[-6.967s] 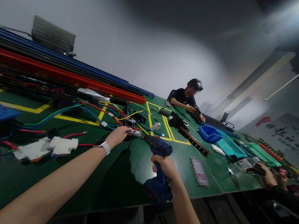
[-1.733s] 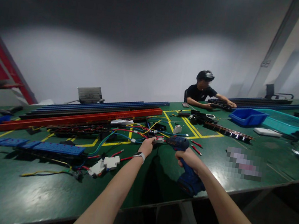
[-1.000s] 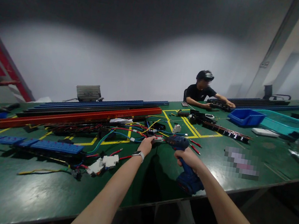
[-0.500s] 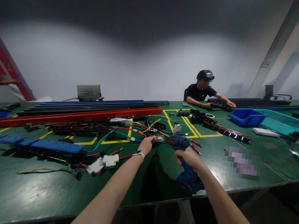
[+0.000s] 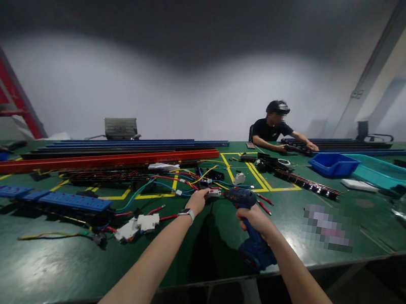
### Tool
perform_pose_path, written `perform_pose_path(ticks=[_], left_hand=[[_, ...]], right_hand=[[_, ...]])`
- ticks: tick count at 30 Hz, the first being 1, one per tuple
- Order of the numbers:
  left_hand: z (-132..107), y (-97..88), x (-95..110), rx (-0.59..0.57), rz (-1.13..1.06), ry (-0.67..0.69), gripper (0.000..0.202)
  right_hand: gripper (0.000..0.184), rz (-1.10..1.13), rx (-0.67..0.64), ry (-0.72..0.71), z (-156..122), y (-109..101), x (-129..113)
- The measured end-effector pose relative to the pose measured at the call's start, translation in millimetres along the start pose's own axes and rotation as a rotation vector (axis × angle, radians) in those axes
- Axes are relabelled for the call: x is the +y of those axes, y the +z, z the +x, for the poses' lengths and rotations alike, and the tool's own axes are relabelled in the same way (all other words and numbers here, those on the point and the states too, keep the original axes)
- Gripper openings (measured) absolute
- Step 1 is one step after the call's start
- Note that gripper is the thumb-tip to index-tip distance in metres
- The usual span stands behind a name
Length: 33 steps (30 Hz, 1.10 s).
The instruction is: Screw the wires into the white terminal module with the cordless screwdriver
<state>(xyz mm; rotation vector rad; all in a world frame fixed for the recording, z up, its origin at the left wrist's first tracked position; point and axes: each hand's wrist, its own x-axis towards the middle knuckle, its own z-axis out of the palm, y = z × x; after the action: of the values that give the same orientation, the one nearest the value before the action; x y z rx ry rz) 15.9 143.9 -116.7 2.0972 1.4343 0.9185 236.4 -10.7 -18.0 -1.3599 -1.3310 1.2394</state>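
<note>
My right hand (image 5: 254, 218) is wrapped round the grip of a blue cordless drill (image 5: 256, 248), its nose pointing left. In my left hand (image 5: 197, 200), which wears a watch, is a small white circuit breaker (image 5: 214, 193) with a red mark. The drill's bit end reaches the breaker's right side; whether it sits in a screw is too small to tell. Red, blue and yellow wires (image 5: 167, 185) lie just behind and left of my left hand. Nearer to me on the left, two joined white breaker-like blocks (image 5: 147, 221) with red leads lie beside a blue socket strip (image 5: 75, 201).
Long orange (image 5: 109, 163) and blue rails (image 5: 142, 143) lie across the green table (image 5: 53, 272). One more white block (image 5: 239, 178) stands behind the drill. Blue (image 5: 334, 163) and turquoise bins (image 5: 388, 173) are at the right. A co-worker (image 5: 274, 127) sits opposite, hands on dark parts.
The view has shifted slightly. My hands keep the same hold, with the drill still against the circuit breaker. The co-worker's arms have barely moved.
</note>
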Motion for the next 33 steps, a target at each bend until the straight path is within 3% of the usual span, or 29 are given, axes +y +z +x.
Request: perform_pose_path(ticks=[33], left_hand=[[12, 16.2, -26, 0.025, 0.081, 0.046, 0.053]], right_hand=[[0.013, -0.015, 0.021, 0.0, 1, -2, 4]])
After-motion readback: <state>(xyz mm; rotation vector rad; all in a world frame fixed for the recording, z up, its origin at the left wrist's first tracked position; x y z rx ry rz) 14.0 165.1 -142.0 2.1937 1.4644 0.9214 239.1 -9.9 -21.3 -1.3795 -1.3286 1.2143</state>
